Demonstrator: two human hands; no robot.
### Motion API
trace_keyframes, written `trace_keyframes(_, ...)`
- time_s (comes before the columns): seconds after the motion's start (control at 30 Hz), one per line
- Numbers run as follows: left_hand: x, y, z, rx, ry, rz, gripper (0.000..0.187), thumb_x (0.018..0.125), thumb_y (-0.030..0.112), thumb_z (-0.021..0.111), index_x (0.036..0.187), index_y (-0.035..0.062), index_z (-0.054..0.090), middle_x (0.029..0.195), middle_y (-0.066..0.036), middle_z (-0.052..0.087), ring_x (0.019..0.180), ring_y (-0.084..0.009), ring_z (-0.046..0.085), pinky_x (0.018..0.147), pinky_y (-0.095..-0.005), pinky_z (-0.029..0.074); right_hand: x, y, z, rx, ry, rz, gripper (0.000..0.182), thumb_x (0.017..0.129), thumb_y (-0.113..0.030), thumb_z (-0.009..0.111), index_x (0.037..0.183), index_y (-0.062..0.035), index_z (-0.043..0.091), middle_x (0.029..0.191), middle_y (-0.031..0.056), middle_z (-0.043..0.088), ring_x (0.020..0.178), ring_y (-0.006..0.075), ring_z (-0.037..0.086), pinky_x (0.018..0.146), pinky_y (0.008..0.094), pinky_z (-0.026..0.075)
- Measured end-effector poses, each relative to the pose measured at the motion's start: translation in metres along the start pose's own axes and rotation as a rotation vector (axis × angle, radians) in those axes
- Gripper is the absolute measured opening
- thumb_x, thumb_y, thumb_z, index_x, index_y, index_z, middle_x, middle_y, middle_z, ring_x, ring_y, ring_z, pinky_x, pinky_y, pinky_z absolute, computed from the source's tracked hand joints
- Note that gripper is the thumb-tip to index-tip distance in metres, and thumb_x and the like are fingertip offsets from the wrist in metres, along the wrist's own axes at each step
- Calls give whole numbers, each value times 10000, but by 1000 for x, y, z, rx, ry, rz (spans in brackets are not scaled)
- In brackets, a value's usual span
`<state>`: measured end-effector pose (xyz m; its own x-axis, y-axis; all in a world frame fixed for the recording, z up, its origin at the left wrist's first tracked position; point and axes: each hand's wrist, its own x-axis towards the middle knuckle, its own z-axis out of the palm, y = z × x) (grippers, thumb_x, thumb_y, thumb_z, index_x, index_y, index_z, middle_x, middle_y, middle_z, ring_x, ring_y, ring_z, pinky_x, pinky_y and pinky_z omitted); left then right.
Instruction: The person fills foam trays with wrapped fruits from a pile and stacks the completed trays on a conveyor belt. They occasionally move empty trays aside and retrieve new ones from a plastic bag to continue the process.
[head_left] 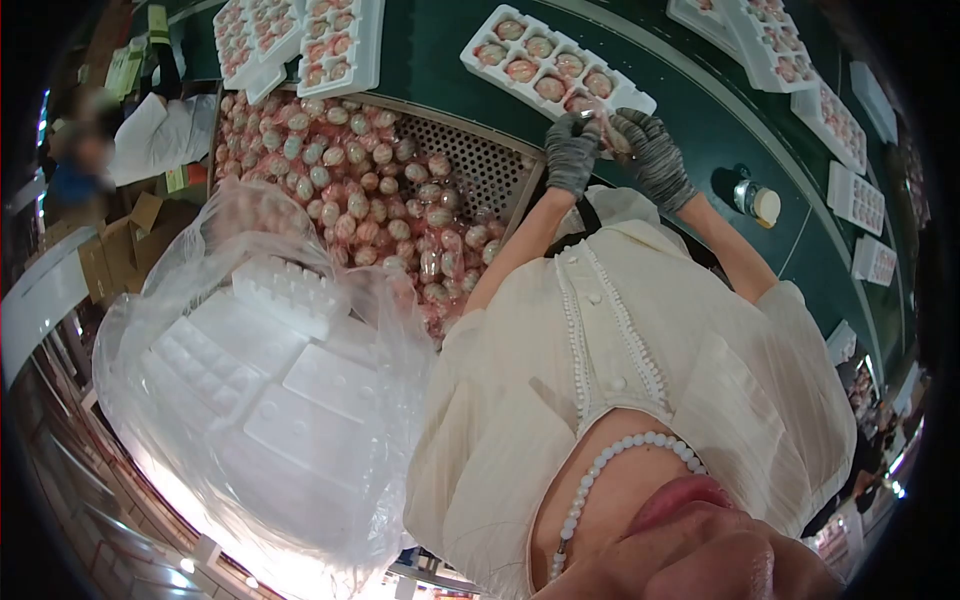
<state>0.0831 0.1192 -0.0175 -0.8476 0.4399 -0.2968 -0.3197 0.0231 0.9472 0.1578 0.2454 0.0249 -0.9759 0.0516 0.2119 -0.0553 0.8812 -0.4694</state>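
My left hand (572, 155) and my right hand (654, 152), both in grey knitted gloves, meet at the near end of a white foam tray (640, 103). Their fingers are closed around a plastic-wrapped egg (613, 140), partly hidden by the gloves. Wrapped eggs (550, 88) sit in several of the tray's round hollows. The tray lies slantwise on a green tabletop (420, 65). Left of my arms, a bin with a perforated metal bottom (465, 160) holds a heap of wrapped eggs (350, 190).
A clear plastic bag (270, 400) of white foam trays stands at the lower left. Filled trays (340, 45) lie at the upper left, and others (765, 40) line the right side. A small jar with a pale lid (766, 207) stands right of my hand. Another person is at the far left.
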Motion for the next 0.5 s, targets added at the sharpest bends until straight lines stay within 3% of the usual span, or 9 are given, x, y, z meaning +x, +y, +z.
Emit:
trace_keyframes(0.03, 8, -4, 10, -7, -12, -3, 129, 790, 113, 535, 851, 0, 545, 695, -47, 560, 540, -84, 507, 460, -213, 420, -3, 3, -6, -13, -15, 106, 512, 623, -170, 653, 1100, -103, 479, 1113, 101, 474, 988, 260, 470, 840, 343, 402)
trace_keyframes(0.13, 28, -16, 33, 489, 26, 190, 221, 788, 167, 525, 896, -23, 550, 740, -136, 578, 653, -204, 549, 604, -295, 448, -3, 35, 6, 25, 41, 166, 475, 631, -142, 654, 1075, -87, 493, 1036, 110, 518, 944, 278, 499, 819, 339, 414)
trace_keyframes(0.17, 29, -17, 37, 488, 14, 190, 221, 788, 167, 525, 896, -23, 550, 740, -136, 578, 653, -204, 549, 604, -295, 448, -5, 43, 9, 85, 78, 196, 469, 633, -137, 656, 1071, -81, 496, 1008, 115, 531, 920, 286, 512, 808, 337, 420)
trace_keyframes(0.2, 30, -17, 41, 606, 38, 352, 237, 793, 181, 508, 914, -18, 552, 800, -163, 572, 734, -253, 541, 680, -328, 430, 2, 37, -4, 203, 19, 340, 458, 632, -131, 669, 1057, -65, 511, 993, 140, 536, 901, 286, 524, 797, 334, 423)
trace_keyframes(0.23, 31, -17, 44, 723, 66, 517, 256, 798, 195, 492, 932, -14, 554, 861, -189, 567, 814, -303, 532, 757, -360, 412, 5, 37, -7, 201, 24, 347, 458, 632, -131, 669, 1057, -65, 511, 993, 140, 536, 901, 286, 524, 797, 334, 423)
trace_keyframes(0.33, 27, -17, 37, 773, -40, 452, 267, 808, 201, 464, 946, -10, 555, 925, -199, 552, 889, -322, 508, 819, -379, 379, 11, 42, -10, 158, -90, 377, 430, 624, -184, 678, 1012, -60, 540, 963, 144, 540, 855, 291, 541, 763, 333, 441)
trace_keyframes(0.4, 25, -15, 33, 888, -109, 383, 289, 819, 210, 428, 976, -3, 544, 980, -200, 537, 950, -329, 488, 855, -391, 364, 15, 46, -10, 366, -273, 417, 424, 619, -218, 690, 985, -55, 552, 937, 143, 540, 836, 290, 543, 750, 333, 444)
trace_keyframes(0.5, 27, -20, 36, 1059, -55, 453, 305, 814, 209, 415, 1013, 3, 520, 1016, -195, 522, 977, -315, 482, 864, -386, 363, 13, 44, -6, 212, -147, 299, 424, 614, -216, 695, 984, -65, 554, 905, 137, 538, 807, 288, 545, 733, 323, 452)
